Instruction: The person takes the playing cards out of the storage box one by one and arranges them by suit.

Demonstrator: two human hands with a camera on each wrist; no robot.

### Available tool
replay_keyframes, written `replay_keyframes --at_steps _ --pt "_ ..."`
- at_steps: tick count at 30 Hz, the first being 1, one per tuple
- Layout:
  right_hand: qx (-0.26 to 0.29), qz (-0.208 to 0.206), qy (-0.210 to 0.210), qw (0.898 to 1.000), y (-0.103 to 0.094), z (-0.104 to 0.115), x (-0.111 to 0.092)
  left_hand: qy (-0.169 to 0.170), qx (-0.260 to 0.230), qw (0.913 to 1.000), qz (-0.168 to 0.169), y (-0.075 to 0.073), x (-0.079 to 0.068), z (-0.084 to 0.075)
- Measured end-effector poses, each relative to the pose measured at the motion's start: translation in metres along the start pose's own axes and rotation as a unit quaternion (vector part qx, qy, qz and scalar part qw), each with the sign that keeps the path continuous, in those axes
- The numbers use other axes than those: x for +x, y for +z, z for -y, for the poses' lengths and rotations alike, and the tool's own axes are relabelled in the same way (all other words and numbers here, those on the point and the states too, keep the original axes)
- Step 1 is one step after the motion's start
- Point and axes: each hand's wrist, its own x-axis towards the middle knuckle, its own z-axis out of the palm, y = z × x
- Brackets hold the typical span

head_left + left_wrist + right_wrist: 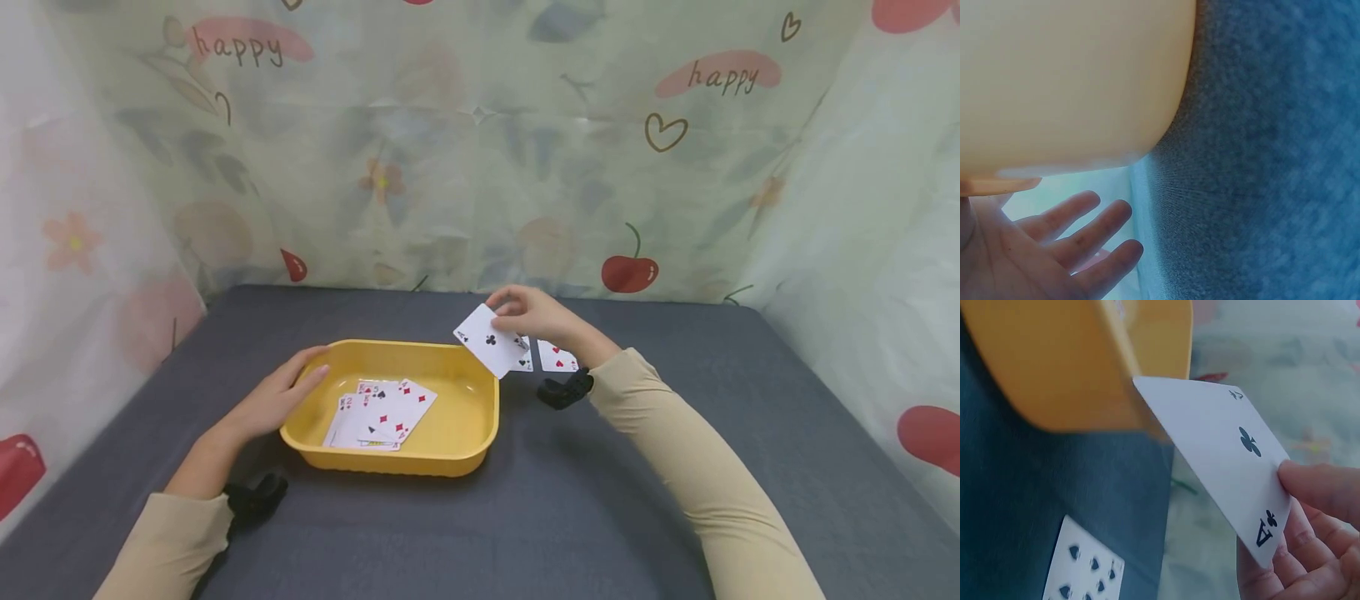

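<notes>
My right hand (528,315) pinches an ace of clubs (480,343) between thumb and fingers. The card is tilted over the right rim of a yellow plastic basin (457,408); in the right wrist view, the ace (1210,444) faces the camera. My left hand (273,398) rests at the basin's left rim, its thumb reaching over the inside. The left wrist view shows several fingers of that hand (1054,250) extended and spread below the rim, clear of the wall. Inside the basin, several playing cards lie overlapped, with a four of diamonds (415,402) on top.
Beyond the basin's right side, a spade card (1082,569) and a hearts card (557,358) lie face up on the dark grey tablecloth (420,533). Patterned curtains (465,192) stand behind and at both sides. Black bands (566,388) circle the wrists.
</notes>
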Motion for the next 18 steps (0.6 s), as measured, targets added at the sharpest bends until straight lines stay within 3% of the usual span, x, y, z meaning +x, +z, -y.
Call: replay_keyframes --at_steps 12,18 --pt "0.013 -0.084 0.047 0.995 -0.036 -0.041 -0.014 -0.001 -0.001 1.0000 0.001 0.000 0.000 -0.001" --pt "0.048 -0.120 0.074 0.989 -0.053 -0.067 -0.017 -0.006 -0.005 1.0000 0.004 0.000 0.000 0.001"
